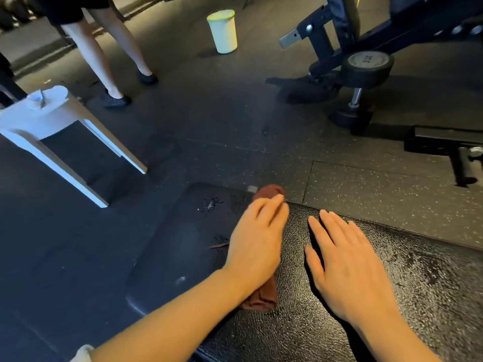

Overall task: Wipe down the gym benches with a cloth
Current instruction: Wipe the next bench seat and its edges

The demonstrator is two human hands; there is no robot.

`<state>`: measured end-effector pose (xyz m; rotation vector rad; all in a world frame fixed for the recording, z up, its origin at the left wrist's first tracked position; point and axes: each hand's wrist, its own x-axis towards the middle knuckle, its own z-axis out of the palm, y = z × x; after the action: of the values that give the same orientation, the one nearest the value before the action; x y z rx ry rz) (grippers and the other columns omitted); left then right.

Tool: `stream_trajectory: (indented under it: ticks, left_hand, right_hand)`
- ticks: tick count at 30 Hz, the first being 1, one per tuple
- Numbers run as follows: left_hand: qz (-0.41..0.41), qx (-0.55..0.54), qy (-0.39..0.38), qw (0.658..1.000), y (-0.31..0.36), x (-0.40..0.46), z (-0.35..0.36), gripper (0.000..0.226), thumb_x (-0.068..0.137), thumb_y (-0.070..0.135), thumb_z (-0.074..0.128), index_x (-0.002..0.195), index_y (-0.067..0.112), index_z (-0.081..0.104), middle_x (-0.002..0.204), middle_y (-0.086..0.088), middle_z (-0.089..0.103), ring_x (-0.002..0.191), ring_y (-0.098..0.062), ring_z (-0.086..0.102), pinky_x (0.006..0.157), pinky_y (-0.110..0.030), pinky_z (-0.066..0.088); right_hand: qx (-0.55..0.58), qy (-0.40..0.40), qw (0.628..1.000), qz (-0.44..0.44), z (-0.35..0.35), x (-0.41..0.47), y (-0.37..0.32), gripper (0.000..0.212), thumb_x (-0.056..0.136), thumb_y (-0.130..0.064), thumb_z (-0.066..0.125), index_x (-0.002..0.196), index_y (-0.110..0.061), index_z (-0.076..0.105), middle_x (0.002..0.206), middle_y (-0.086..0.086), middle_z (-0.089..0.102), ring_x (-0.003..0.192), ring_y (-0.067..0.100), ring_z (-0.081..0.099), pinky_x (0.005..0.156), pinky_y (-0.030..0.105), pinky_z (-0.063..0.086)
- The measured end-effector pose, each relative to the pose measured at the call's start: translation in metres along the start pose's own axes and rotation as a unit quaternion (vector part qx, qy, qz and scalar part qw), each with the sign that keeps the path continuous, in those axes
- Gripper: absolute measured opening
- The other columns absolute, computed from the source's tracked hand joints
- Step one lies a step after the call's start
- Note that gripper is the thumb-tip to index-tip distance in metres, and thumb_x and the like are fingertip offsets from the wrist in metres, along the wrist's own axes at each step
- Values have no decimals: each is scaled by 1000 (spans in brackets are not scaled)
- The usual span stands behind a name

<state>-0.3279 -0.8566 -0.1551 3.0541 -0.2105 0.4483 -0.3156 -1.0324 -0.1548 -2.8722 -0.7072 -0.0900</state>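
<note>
A black padded gym bench (392,296) fills the lower part of the view, its textured top wet and shiny in patches. A brown cloth (264,299) lies on the bench's left part. My left hand (257,241) presses flat on the cloth, which shows beyond my fingertips and below my wrist. To its right, my right hand (345,265) rests flat on the bare bench pad with fingers straight, holding nothing.
A white stool (49,121) stands on the dark floor at left. A person's legs (109,48) stand behind it. A pale green bucket (223,31) sits at the back. At upper right is another bench frame (366,40) with a dumbbell (363,82) leaning by it.
</note>
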Motion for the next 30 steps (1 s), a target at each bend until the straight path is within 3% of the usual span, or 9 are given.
stream_trajectory:
  ticks: [4,8,10,14,16,20,23,26,30]
  left_hand:
    - [57,-24,-23,998,-22,-8,-6,43,94,19,51,137,13,53,142,-9,48,125,-24,43,106,-32,38]
    - [-123,-51,-40,990,-50,-8,-11,47,99,20,48,145,20,41,154,-5,32,139,-23,33,111,-38,39]
    - [-138,-48,-19,989,-38,-7,-9,47,95,18,56,142,14,47,151,-8,38,136,-26,37,107,-39,42]
    - [-14,-81,-14,997,-31,-23,-6,43,92,18,52,135,11,55,145,-7,47,131,-21,43,106,-35,43]
    - [-53,-61,-19,997,-63,-30,-12,42,96,19,48,138,17,52,150,-6,40,135,-21,39,106,-33,40]
    - [-220,-30,-33,974,-99,-20,-10,46,102,22,40,148,20,37,158,-2,21,143,-20,21,113,-36,35]
    - [-148,-51,-42,987,-63,-15,-7,48,99,17,48,146,15,40,156,-1,28,142,-19,26,114,-34,32]
    - [-56,-86,-62,993,-63,-24,-15,47,100,20,46,146,21,40,157,3,27,142,-15,26,110,-31,33]
    - [-184,-39,-79,979,-119,-6,-12,44,103,27,34,147,31,35,160,8,15,145,-13,17,114,-31,30]
  right_hand:
    - [-1,13,1000,-3,2,0,-1,58,93,-43,32,137,-12,53,141,8,52,133,24,46,112,39,24]
    - [-11,37,999,16,-7,12,-11,42,85,-29,60,119,-6,66,123,13,65,116,30,61,102,44,44]
    - [10,37,999,-1,-8,25,-28,42,79,-25,68,117,-6,66,119,14,65,111,31,61,100,46,44]
    - [27,8,996,-81,8,42,-64,54,89,-30,36,137,-10,52,137,9,55,128,26,50,111,46,34]
    - [14,-21,997,-79,15,43,-66,58,95,-39,26,146,-14,41,148,6,44,138,24,40,114,46,26]
    - [10,-54,996,-72,18,45,-64,74,94,-60,10,153,-17,14,159,5,11,149,20,7,116,42,3]
    - [21,-56,996,-62,17,45,-67,77,91,-62,8,153,-17,13,160,5,10,149,20,4,116,43,1]
    - [26,-72,996,-54,13,43,-68,79,89,-63,5,153,-17,12,161,5,9,149,19,3,116,43,-1]
    - [27,-85,994,-55,11,43,-68,78,85,-62,-8,151,-20,-13,159,1,-16,147,17,-18,116,42,-12]
